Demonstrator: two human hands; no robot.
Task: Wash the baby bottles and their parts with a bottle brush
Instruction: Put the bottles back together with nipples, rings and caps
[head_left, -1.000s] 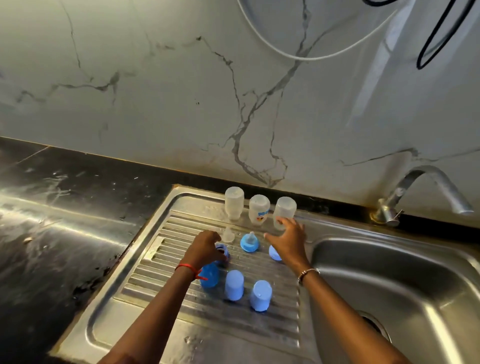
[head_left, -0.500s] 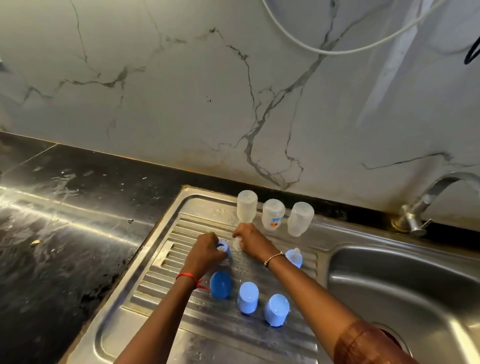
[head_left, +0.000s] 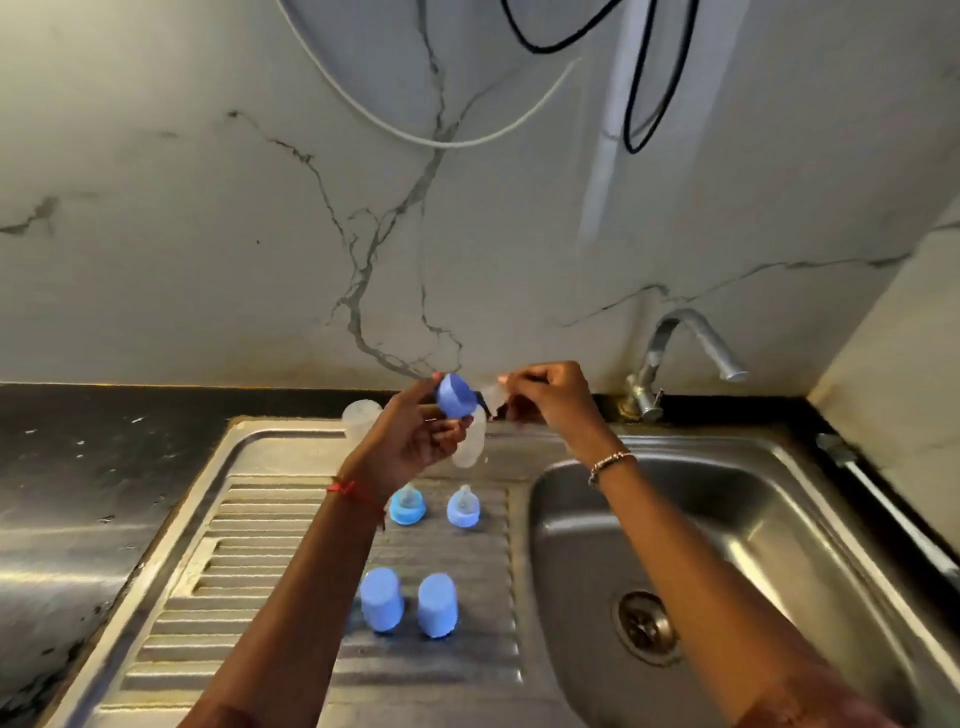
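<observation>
Left hand (head_left: 415, 441): I see it gripping a blue ring (head_left: 456, 396), held up over the drainboard (head_left: 249, 519).
Right hand (head_left: 550, 400): pinching a clear teat (head_left: 493, 397) just beside the ring.
In the way: my left hand half covers the second bottle (head_left: 470, 441); the clear bottle (head_left: 362, 415) shows left of it.
Counts: two ringed teats (head_left: 408, 506) (head_left: 464, 508), two blue caps (head_left: 382, 598) (head_left: 437, 605).
Around: basin (head_left: 753, 519), tap (head_left: 675, 353).

We see a white wall (head_left: 208, 234) veined in grey across the upper frame, a black counter (head_left: 104, 441) at left, and a ribbed silver drainboard (head_left: 249, 545). Lower centre, two pale blue caps (head_left: 382, 599); mid-frame, a deeper blue ring (head_left: 456, 396), a clear teat (head_left: 492, 397), a red wrist thread (head_left: 345, 488).
</observation>
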